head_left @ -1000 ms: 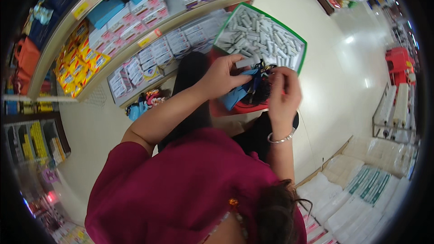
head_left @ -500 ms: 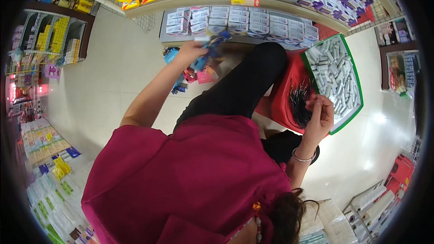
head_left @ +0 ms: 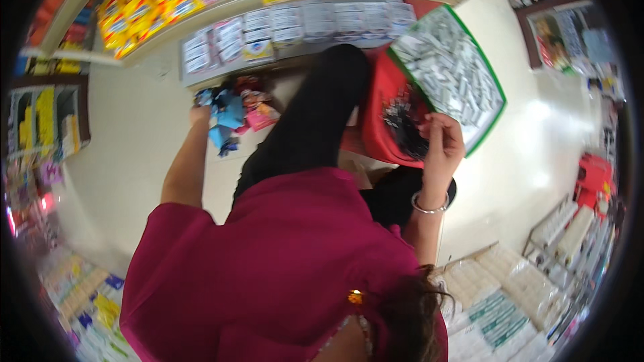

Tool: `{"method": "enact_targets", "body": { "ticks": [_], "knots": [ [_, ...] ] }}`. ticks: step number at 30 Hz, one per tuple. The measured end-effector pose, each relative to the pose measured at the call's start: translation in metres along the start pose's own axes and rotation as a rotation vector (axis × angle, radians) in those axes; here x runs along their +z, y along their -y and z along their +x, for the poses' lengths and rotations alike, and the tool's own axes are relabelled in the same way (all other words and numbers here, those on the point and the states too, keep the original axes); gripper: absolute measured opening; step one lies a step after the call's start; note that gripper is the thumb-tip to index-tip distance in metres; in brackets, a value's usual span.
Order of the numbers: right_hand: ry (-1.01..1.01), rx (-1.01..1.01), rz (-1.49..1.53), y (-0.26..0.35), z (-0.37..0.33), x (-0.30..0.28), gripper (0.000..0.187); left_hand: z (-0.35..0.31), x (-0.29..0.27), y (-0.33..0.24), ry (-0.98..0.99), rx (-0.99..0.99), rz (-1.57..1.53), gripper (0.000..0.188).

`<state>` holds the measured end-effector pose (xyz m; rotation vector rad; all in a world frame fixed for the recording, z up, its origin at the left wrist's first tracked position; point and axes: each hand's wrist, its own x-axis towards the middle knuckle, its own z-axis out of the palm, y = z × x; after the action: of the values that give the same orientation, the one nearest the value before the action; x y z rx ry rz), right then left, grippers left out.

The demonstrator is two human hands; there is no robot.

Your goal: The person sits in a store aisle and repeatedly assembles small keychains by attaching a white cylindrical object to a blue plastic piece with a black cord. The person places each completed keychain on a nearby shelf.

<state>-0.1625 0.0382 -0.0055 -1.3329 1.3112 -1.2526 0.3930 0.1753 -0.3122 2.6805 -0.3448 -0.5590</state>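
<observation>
My left hand (head_left: pixel 199 115) is at the left edge of a small pile of colourful things on the floor: a blue bundle (head_left: pixel 228 112) and a pink and red bundle (head_left: pixel 260 112). Blur hides its fingers, so what it holds cannot be told. My right hand (head_left: pixel 443 139), with a bangle at its wrist, is closed with thumb and fingers together over the right side of a red basin (head_left: pixel 378 121). Any small thing in that pinch is hidden. Inside the basin lies a tangle of thin black cords (head_left: pixel 401 121).
A green-rimmed tray (head_left: pixel 495 119) full of small grey-white pieces overlaps the basin's far right side. Ahead runs a shelf (head_left: pixel 228 8) of yellow packets and boxes, with stacked white boxes (head_left: pixel 258 30) below. My raised knee (head_left: pixel 349 70) stands between the pile and the basin.
My left hand has lowered a dark blue bundle from before the shelf to the floor pile. My right hand stays pinched by the basin. The whole view has shifted.
</observation>
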Motion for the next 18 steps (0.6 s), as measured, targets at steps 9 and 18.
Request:
{"method": "enact_targets", "body": {
  "ticks": [9, 18],
  "knots": [
    [-0.169, -0.116, -0.555, -0.017, -0.001, -0.036, 0.009, -0.153, 0.054, -0.111, 0.597, 0.815, -0.097, 0.024],
    [0.086, -0.221, -1.124, -0.037, 0.013, -0.011, 0.005, -0.174, 0.021, -0.168, 0.728, 0.939, 0.069, 0.027]
  ]
}}
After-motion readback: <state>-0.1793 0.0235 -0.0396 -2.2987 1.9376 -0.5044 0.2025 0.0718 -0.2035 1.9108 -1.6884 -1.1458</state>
